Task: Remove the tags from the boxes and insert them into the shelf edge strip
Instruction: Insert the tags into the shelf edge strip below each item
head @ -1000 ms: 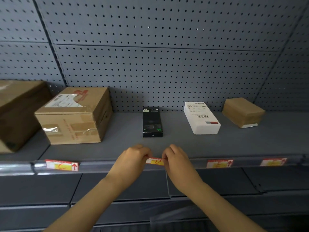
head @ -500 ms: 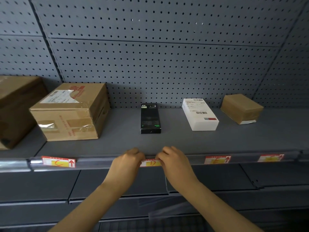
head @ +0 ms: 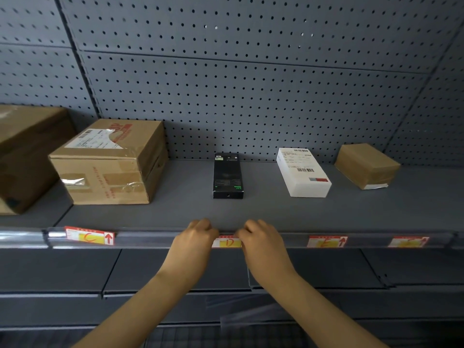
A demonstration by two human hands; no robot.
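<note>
A red-and-yellow tag marked D (head: 227,242) sits in the shelf edge strip (head: 155,237), in front of the black box (head: 228,176). My left hand (head: 194,238) pinches its left end and my right hand (head: 259,239) its right end, fingers curled over the strip's top lip. Other tags sit in the strip: C (head: 89,236) at left, E (head: 327,241) and one more (head: 408,241) at right. On the shelf stand a large cardboard box (head: 108,163), a white box (head: 302,172) and a small brown box (head: 366,165).
A bigger cardboard box (head: 22,156) stands at the far left on the neighbouring shelf section. Grey pegboard (head: 251,96) forms the back wall. A lower shelf (head: 175,272) runs beneath my forearms.
The D tag has gone from being held slightly in front of the strip to sitting in it. Both hands have closed in against the strip and pressed down at the tag's ends.
</note>
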